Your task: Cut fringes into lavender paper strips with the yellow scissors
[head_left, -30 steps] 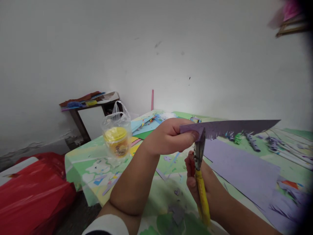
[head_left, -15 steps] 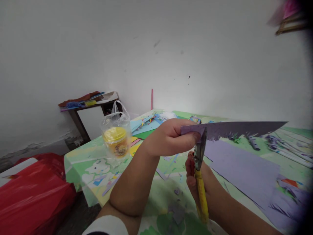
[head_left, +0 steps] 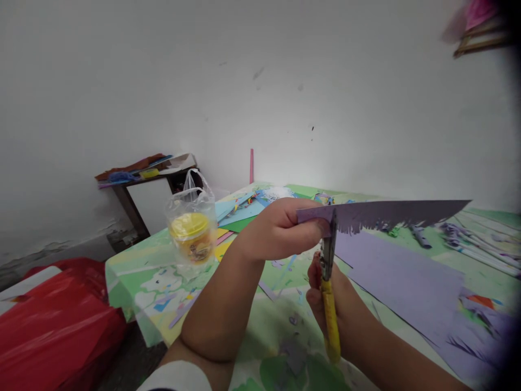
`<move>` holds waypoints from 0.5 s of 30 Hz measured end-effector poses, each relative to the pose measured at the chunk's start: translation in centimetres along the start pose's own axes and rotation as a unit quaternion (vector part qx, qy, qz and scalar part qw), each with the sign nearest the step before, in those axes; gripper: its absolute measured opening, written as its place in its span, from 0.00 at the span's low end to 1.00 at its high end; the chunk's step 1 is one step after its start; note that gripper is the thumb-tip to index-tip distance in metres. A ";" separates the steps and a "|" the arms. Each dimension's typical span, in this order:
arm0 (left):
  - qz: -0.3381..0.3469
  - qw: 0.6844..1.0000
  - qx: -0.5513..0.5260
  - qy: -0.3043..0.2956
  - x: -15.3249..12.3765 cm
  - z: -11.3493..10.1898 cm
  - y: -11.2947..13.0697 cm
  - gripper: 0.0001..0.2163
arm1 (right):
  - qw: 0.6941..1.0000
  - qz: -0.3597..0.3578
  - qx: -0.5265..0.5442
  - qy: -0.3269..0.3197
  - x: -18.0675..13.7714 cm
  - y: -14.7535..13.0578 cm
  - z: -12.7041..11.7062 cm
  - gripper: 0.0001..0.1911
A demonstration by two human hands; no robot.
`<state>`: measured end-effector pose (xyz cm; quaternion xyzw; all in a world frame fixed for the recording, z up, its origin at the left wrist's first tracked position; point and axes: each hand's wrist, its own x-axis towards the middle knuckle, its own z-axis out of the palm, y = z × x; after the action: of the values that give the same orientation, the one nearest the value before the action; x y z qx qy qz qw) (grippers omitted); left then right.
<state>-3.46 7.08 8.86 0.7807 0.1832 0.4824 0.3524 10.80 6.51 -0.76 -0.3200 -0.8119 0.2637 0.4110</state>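
My left hand pinches the left end of a long purple paper strip, thumb below and fingers behind. The strip stretches out to the right above the table, its lower edge cut into a fine fringe. Below it, my right hand is closed around scissors with yellow handles, pointing upward. Their blades meet the strip's lower edge just right of my left thumb. Part of the right fingers is hidden behind the scissors' handle.
Purple sheets lie on the green patterned tablecloth to the right, near rolled purple pieces. At left stand a yellow-lidded tub in a clear bag and a red plastic bag. A small cabinet is behind.
The scissors and my right hand have shifted slightly left, and the blades look closer together. The strip has moved a little left with my left hand.
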 end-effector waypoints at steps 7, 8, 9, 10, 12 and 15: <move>-0.025 1.000 -0.008 -0.001 0.0 0.0 0.1 0.09 | 1.000 0.009 -0.006 0.005 -0.1 -0.3 -0.3 0.06; -0.023 1.000 -0.008 -0.003 0.0 0.0 0.1 0.09 | 1.000 0.010 -0.005 0.005 -0.1 -0.4 -0.3 0.05; -0.021 1.000 -0.008 -0.003 0.0 0.0 0.1 0.09 | 1.000 0.010 -0.003 0.006 -0.1 -0.4 -0.3 0.06; -0.020 1.000 -0.009 -0.001 0.0 0.0 0.0 0.10 | 1.000 0.010 -0.001 0.006 -0.1 -0.5 -0.3 0.05; -0.018 1.000 -0.015 0.002 0.1 0.0 0.0 0.10 | 1.000 0.007 0.005 0.006 -0.1 -0.5 -0.2 0.05; -0.017 1.000 -0.022 0.002 0.1 0.0 -0.2 0.09 | 1.000 0.003 0.010 0.005 -0.1 -0.3 -0.1 0.05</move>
<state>-3.40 7.23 8.79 0.7683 0.1868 0.4821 0.3774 10.87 6.29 -0.53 -0.3197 -0.8060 0.2721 0.4173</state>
